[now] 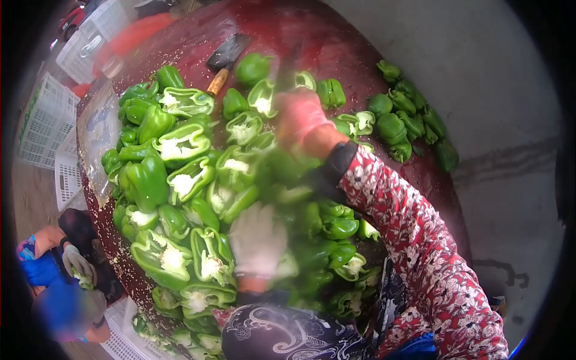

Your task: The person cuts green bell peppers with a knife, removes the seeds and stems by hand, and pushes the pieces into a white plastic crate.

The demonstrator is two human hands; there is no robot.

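Note:
My left hand (258, 243), in a whitish glove, is low over the halved bell peppers (211, 255); motion smears its fingers. My right hand (303, 117), in a pink glove below a dark cuff and flowered sleeve, is closed above the middle of the pile. A blurred dark, blade-like tool (291, 69) rises from it; I cannot tell its exact kind. Beside this hand lie a cut pepper half (262, 98) and a whole green pepper (253, 68). Many halves show pale cores and seeds.
A cleaver (228, 53) with a wooden handle lies on the dark red table (342, 51). Whole peppers (393, 128) are grouped near the right edge. White crates (51, 120) stand at left. Another person's gloved hand (77, 264) holds a green piece at lower left.

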